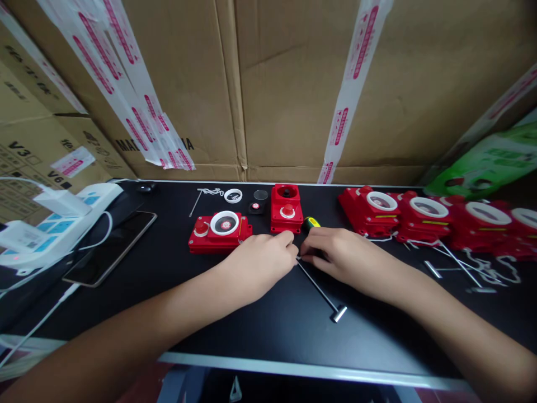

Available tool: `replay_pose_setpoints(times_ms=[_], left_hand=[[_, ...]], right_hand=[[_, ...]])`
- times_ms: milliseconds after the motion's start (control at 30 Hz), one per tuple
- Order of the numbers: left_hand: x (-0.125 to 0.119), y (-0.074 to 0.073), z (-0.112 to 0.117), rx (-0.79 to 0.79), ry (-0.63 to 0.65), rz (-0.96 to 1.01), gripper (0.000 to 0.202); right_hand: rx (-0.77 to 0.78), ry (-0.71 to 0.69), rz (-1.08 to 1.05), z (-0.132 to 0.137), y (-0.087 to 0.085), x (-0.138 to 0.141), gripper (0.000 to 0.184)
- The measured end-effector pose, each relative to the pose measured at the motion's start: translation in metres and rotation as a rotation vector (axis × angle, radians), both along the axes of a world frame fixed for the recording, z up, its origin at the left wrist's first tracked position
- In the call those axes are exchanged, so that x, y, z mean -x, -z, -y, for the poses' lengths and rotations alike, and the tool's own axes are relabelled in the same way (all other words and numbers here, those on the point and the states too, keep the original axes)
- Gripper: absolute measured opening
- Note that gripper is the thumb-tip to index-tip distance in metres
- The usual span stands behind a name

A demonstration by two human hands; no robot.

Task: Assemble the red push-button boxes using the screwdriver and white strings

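Note:
My left hand (262, 260) is closed in a pinch at the upper end of a thin metal rod with a small hammer-like head (323, 292) that lies on the black table (235, 324). My right hand (339, 254) meets it from the right, fingers curled and pinched at the same end. Just behind the hands stand a red alarm box with a white ring (220, 229) and a smaller red housing with a button (286, 208). A yellow and green screwdriver handle (311, 222) peeks out behind my right hand.
A row of red boxes with white rings (423, 215) and loose metal rods with chains (461, 266) lie at the right. A phone (111, 246) and a white power strip (59, 221) sit at the left. Small rings and caps (233, 195) lie near the cardboard wall (293, 84).

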State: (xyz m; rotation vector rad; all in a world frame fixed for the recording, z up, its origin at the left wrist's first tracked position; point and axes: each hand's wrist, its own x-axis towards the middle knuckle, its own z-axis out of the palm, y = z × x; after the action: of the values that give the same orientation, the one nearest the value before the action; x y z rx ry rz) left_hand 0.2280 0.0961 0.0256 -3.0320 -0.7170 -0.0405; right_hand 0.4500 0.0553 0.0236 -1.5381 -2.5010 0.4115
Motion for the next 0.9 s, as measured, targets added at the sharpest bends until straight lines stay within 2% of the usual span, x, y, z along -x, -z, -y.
replay_pose_setpoints(times_ms=[300, 600, 900], left_hand=[[0.014, 0.017, -0.004, 0.033, -0.031, 0.060, 0.016], [0.012, 0.010, -0.003, -0.036, -0.057, 0.020, 0.018], [0.015, 0.009, -0.003, -0.042, -0.053, 0.064, 0.021]], right_hand=[[0.015, -0.014, -0.048, 0.001, 0.003, 0.005, 0.011], [-0.028, 0.056, -0.179, 0.010, -0.001, 0.016, 0.005], [-0.124, 0.055, -0.276, 0.003, 0.020, 0.023, 0.003]])
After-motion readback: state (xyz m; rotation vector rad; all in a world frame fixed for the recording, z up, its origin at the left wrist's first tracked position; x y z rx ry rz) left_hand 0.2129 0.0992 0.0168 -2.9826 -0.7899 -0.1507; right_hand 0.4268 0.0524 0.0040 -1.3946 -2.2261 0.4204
